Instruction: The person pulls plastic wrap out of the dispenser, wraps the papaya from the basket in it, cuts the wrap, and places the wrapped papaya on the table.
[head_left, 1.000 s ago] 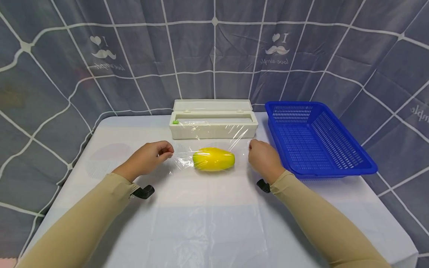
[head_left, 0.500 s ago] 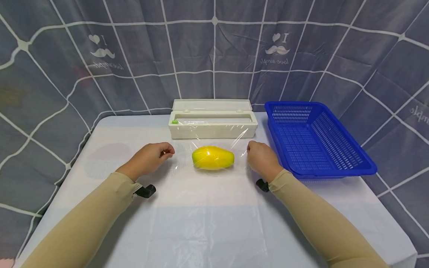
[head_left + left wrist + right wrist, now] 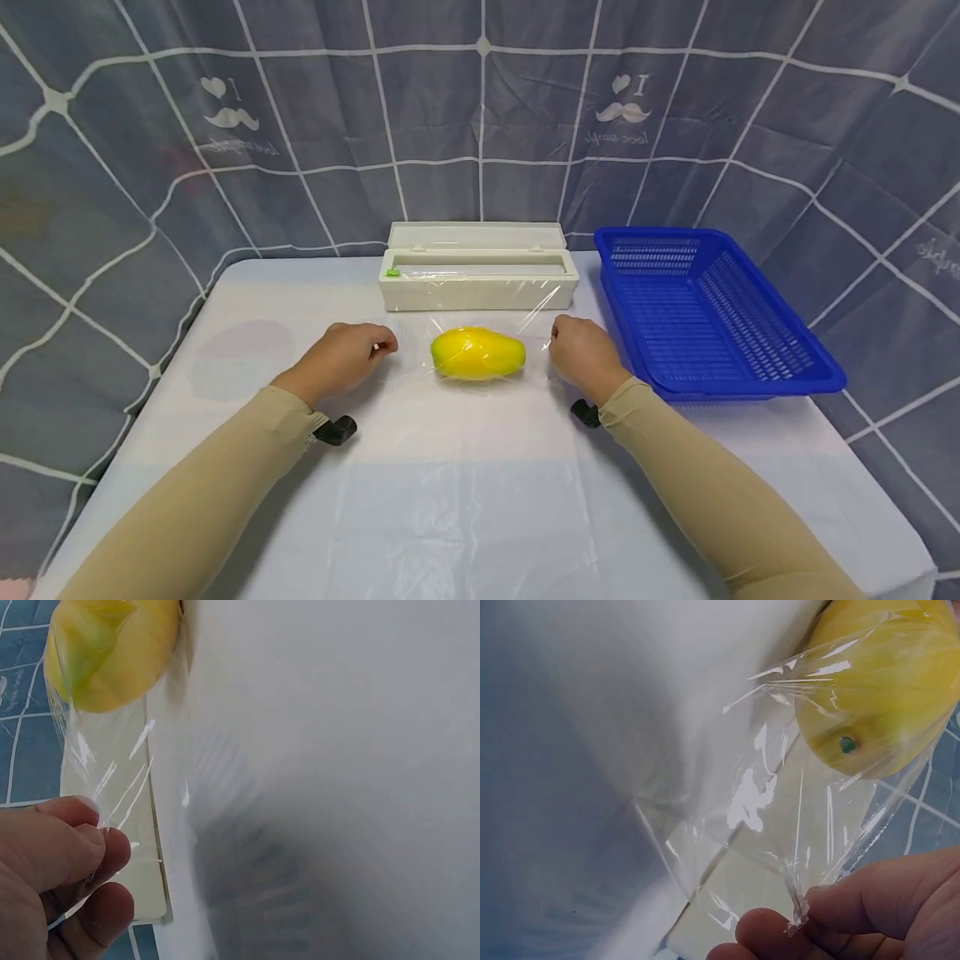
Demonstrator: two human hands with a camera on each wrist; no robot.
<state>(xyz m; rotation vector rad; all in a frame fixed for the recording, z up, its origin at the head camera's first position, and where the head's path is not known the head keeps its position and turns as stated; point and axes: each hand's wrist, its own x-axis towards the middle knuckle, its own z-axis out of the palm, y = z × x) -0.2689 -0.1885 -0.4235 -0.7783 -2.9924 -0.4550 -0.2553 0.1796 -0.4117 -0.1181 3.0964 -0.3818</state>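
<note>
A yellow-green papaya-like fruit (image 3: pixel 478 353) lies on the white table, with clear plastic film (image 3: pixel 754 799) draped over it. The film stretches back toward a long white box (image 3: pixel 480 293) whose lid stands raised. Left of the fruit, my left hand (image 3: pixel 337 358) pinches the film between thumb and fingers; the left wrist view shows it pulled taut toward the fruit (image 3: pixel 112 656). On the other side my right hand (image 3: pixel 588 354) pinches a gathered corner of film, seen bunched between thumb and finger in the right wrist view.
A blue plastic basket (image 3: pixel 697 388) stands at the right, close to my right hand. Behind the table hangs a grey curtain (image 3: pixel 435 108) with white lines. A small green piece (image 3: pixel 393 272) sits at the left end of the white box.
My left hand has moved slightly right, toward the fruit, and my right hand slightly left. The film at the fruit's left looks less bunched. The fruit, box and basket have stayed in place.
</note>
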